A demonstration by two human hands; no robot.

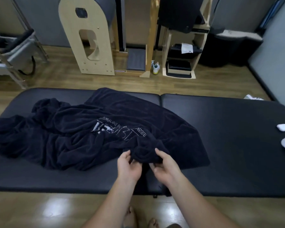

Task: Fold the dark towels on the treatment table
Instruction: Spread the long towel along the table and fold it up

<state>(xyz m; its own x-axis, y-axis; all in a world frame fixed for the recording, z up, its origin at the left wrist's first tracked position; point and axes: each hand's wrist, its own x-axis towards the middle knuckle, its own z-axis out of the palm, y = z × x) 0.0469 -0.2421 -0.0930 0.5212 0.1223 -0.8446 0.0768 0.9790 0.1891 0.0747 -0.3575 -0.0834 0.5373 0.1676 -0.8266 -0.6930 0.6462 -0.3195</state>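
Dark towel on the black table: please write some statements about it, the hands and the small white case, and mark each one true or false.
1. The dark navy terry towel lies crumpled on the black padded treatment table. True.
2. One hand rests idle. False: the left hand and the right hand both grip the towel's bunched near edge.
3. The small white rounded case lies on the towel. False: it lies on bare table, apart.
4. The towel bears pale lettering. True.

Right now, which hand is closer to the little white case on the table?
Right. The right hand grips the bunched towel on the side toward the white case. The left hand grips the same bunch, farther from it.
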